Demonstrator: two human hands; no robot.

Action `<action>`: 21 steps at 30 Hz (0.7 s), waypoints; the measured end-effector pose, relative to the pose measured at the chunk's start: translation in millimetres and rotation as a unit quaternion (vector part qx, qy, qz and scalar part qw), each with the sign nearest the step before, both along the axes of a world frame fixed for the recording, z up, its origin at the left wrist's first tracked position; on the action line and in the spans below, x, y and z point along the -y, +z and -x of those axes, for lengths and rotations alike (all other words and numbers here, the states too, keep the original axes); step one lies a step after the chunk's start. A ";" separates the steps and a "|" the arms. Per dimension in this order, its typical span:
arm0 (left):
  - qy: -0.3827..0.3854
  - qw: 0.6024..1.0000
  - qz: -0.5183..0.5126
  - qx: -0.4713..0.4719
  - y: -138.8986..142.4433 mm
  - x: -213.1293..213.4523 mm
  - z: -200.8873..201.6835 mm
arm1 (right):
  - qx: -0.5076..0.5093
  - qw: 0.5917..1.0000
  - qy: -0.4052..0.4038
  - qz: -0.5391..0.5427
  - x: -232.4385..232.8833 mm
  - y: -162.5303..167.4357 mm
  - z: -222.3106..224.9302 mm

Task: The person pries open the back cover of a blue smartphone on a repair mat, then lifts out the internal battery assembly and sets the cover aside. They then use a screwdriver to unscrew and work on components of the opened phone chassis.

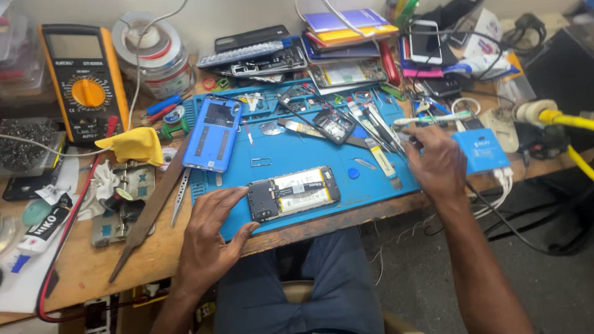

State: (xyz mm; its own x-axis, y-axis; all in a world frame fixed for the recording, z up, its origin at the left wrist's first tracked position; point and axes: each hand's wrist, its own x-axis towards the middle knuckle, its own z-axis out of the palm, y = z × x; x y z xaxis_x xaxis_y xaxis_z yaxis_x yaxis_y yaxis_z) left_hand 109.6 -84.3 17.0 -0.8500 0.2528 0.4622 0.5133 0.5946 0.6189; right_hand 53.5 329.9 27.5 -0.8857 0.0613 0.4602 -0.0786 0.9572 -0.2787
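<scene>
An opened phone [294, 193], back removed with battery and board showing, lies on the blue repair mat [297, 151] near the front edge. My left hand [210, 238] rests on the mat, its thumb and fingers touching the phone's left end. My right hand [436, 162] hovers over the mat's right edge, fingers closed around a thin tool among the tweezers and picks [380, 127]; the tool's shape is hard to tell. The blue back cover [213, 133] lies at the mat's left.
A yellow multimeter [83, 80] and tape roll [154, 52] stand at back left. A long flat file [151, 207] lies left of the mat. Stacked phones and notebooks [346, 31] crowd the back. A blue box [482, 149] and cables sit at right.
</scene>
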 end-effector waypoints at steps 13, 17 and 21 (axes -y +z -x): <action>-0.025 1.000 -0.015 -0.005 3.0 2.3 -2.8 | 0.126 0.968 -0.003 -0.216 -16.3 -28.1 113.5; -0.048 0.999 0.011 -0.013 2.3 4.6 2.3 | 0.152 0.985 -0.016 -0.078 -30.9 -6.8 107.9; -0.065 0.996 0.057 0.015 0.8 6.3 10.8 | 0.079 0.901 0.113 0.411 -29.3 6.5 78.4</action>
State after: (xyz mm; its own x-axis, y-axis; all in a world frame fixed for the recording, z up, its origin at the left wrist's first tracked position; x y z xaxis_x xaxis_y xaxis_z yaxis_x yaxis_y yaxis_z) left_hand 98.9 -90.6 17.8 -0.8194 0.4116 0.3990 0.5733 0.5915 0.5670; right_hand -24.9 359.1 34.0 -0.9689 0.1334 0.2084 -0.1428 0.3865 -0.9112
